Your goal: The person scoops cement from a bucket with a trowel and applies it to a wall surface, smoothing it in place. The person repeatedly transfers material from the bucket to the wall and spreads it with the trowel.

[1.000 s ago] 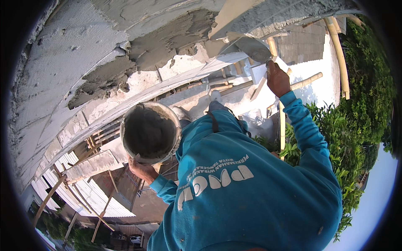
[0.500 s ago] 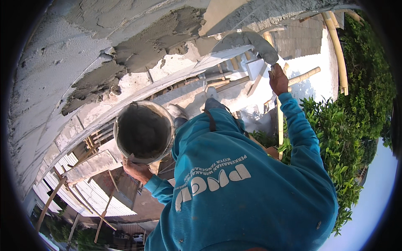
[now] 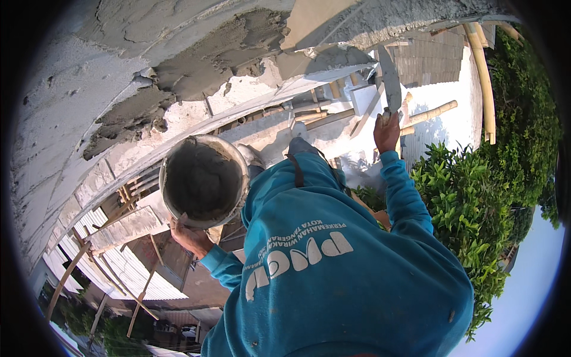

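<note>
My left hand (image 3: 193,239) grips the rim of a round bucket (image 3: 238,156) on its near side. Grey wet mortar (image 3: 202,184) fills much of the bucket. Off to the right, my right hand (image 3: 387,132) is closed round the handle of a trowel (image 3: 390,80). Its long blade points away from me, smeared with grey mortar, and stands apart from the wall edge. Across the far left runs a wall (image 3: 65,113) with a patch of darker wet mortar (image 3: 220,53) on its pale surface.
Bamboo poles (image 3: 479,77) stand at the far right, beside green leafy branches (image 3: 458,184). Below me lie planks (image 3: 128,229) and a corrugated sheet (image 3: 140,279) on the left. My foot (image 3: 302,146) rests on a pale surface under me.
My right hand has drawn nearer and slightly left, away from the wall edge. The trowel blade has turned from lying across leftward to pointing away, edge-on. The bucket has barely shifted.
</note>
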